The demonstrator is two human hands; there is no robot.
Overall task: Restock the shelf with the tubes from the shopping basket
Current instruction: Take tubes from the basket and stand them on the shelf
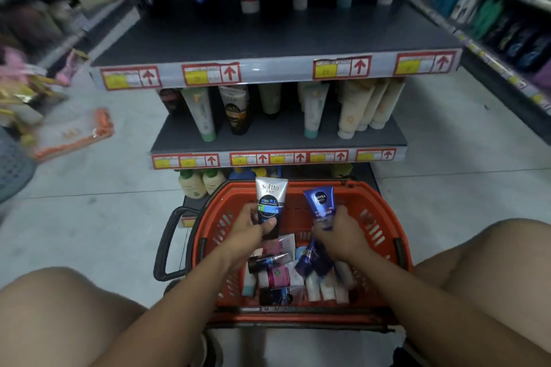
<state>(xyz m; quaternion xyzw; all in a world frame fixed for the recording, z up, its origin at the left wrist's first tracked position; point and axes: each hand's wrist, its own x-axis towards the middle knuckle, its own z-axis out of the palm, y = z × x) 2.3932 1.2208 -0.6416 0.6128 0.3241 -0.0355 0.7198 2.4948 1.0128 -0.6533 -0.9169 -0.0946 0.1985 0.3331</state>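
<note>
An orange shopping basket (384,217) sits on the floor in front of me, with several tubes (280,277) piled inside. My left hand (253,229) holds a white and black Softto tube (270,202) upright above the basket. My right hand (340,232) grips a blue Nivea tube (320,202), also raised over the basket. The grey shelf unit (268,39) stands just behind the basket; its top board has bare room in front of hanging tubes, and the middle shelf (280,140) carries several standing tubes.
Bottles (199,183) stand on the lowest shelf behind the basket. A black basket handle (167,244) juts left. An orange packet (74,134) and a grey basket (12,164) lie on the floor at left. Another stocked shelf (492,18) runs along the right. My knees flank the basket.
</note>
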